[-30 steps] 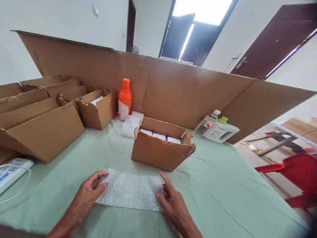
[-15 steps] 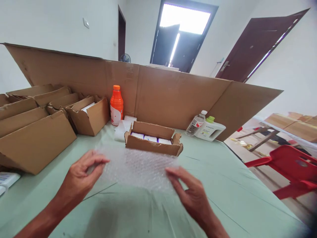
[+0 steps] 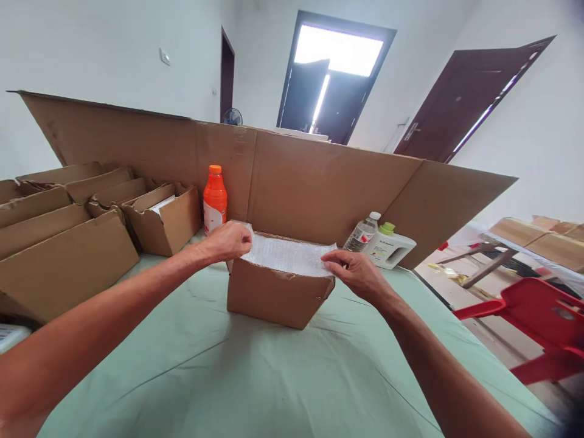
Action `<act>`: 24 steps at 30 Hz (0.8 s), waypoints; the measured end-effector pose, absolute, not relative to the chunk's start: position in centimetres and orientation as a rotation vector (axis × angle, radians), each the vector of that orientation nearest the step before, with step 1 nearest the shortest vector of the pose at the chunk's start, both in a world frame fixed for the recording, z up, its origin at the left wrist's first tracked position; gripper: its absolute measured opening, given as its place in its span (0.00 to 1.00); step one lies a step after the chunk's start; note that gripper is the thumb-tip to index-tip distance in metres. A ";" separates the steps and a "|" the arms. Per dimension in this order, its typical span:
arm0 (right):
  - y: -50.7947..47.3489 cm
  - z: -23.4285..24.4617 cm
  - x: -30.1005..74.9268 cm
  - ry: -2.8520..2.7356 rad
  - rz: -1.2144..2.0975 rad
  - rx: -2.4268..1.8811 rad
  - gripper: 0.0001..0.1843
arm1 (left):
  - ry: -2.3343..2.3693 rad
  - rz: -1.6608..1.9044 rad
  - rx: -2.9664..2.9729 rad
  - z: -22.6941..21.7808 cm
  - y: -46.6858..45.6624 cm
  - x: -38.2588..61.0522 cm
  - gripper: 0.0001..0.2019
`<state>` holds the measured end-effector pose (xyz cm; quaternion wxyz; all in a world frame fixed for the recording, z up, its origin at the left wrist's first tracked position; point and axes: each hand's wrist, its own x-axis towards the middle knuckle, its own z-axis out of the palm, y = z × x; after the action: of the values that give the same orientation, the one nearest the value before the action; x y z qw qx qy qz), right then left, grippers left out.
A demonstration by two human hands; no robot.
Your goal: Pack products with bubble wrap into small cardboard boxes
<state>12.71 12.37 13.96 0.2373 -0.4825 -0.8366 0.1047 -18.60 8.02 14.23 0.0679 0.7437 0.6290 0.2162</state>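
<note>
A sheet of bubble wrap point(image 3: 287, 254) lies across the open top of a cardboard box point(image 3: 276, 297) in the middle of the table. At the sheet's left end, my left hand point(image 3: 231, 239) is closed in a pinch on its edge. My right hand point(image 3: 351, 271) pinches the opposite end between thumb and fingers, close to the box's right corner. The white packs inside the box are hidden beneath the wrap.
Several open cardboard boxes point(image 3: 68, 261) stand at the left. An orange bottle point(image 3: 215, 198), a clear water bottle point(image 3: 362, 231) and a white jug point(image 3: 391, 248) stand before a tall cardboard screen point(image 3: 310, 182). A red chair point(image 3: 542, 310) is beyond the table's right edge.
Both hands have carried the bubble wrap forward from above the table onto the box top. The white packs, visible before, are now covered.
</note>
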 end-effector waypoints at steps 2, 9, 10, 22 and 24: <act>12.7 14.3 12.5 -2.379 0.274 -1.344 0.15 | 1.905 0.526 2.261 14.1 8.1 -18.6 0.10; 14.3 17.9 9.2 -2.875 0.077 -1.541 0.10 | 1.864 0.172 2.355 15.8 9.2 -17.5 0.07; 14.4 18.1 8.5 -2.905 0.044 -1.545 0.09 | 1.854 0.129 2.362 15.9 9.5 -17.2 0.07; 14.0 17.6 5.2 -3.125 -0.292 -1.602 0.10 | 1.833 -0.038 2.442 17.0 9.1 -16.8 0.04; 14.0 17.6 5.2 -3.151 -0.290 -1.610 0.10 | 1.883 -0.029 2.481 17.2 8.6 -16.7 0.06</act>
<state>5.18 13.99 17.65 -0.2030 -0.4441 -0.8690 -0.0800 -16.73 8.58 17.20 0.0133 0.7964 0.6045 -0.0093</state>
